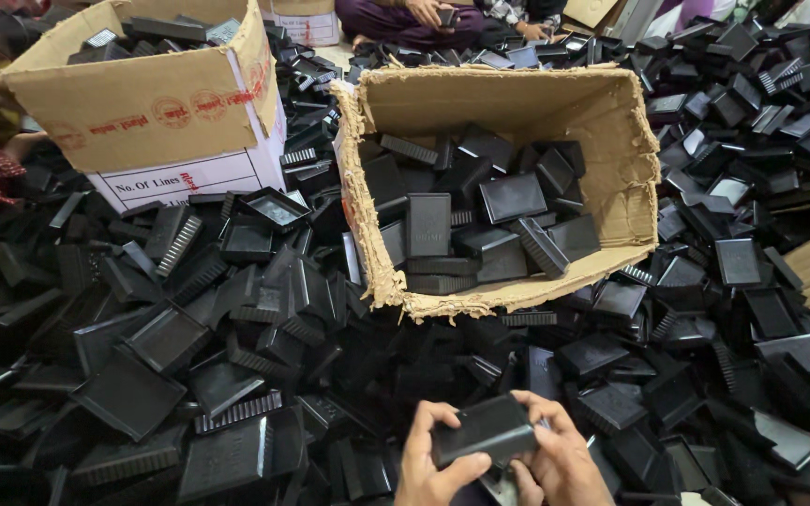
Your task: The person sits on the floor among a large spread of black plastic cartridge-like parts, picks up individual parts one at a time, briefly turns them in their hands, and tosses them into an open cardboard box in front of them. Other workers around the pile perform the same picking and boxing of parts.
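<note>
Both hands clasp a black plastic case amid piled cases, before a torn carton.

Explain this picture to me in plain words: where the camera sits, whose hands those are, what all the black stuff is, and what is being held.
There is one picture, taken by a camera worn on a person's head and looking down at their own bare hands. No machine is involved. The left hand and right hand together grip one black plastic piece, a small rectangular shell. All around lies a big heap of similar black pieces, some flat like lids, some ribbed along an edge. In the middle stands an open torn cardboard box partly filled with the same pieces. A second cardboard box, also holding pieces, stands upper left. At the top edge another seated person's hands show, apart from the wearer's own.
</note>
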A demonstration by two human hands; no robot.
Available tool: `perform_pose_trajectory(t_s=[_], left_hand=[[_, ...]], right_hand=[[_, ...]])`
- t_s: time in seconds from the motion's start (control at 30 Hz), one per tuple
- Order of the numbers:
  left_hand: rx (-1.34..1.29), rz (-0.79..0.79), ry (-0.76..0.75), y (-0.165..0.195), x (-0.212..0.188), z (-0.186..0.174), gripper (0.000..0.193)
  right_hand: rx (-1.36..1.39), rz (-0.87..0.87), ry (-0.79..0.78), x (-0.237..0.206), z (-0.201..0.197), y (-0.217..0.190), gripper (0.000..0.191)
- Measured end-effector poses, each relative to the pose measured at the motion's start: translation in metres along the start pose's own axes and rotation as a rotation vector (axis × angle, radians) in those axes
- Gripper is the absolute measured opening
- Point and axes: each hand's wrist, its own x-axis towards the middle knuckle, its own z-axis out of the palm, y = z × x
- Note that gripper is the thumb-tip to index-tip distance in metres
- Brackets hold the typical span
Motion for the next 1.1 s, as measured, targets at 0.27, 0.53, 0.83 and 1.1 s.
perform_pose_trajectory(t_s=[0.27,0.53,0.83,1.1], left_hand=[[0.364,0.186,-0.118,0.026,-0.002,-0.004,0.051],[-0.14,-0.153,-0.302,0.029,-0.002,-0.003,0.061],[0.397,0.228,-0.369,0.023,-0.008,-0.002,0.061],[0.455,0.475,-0.051,0.015,-0.015,0.016,0.046]], right_hand=[[-0.258,-0.212,-0.373,-0.006,0.016,-0.022,0.056],[-0.366,-0.336,-0.327,-0.012,0.036,-0.032,0.069],[-0.324,-0.35,-0.303,-0.013,0.04,-0.028,0.075],[0.07,-0.079,0.07,-0.009,0.029,-0.006,0.062]])
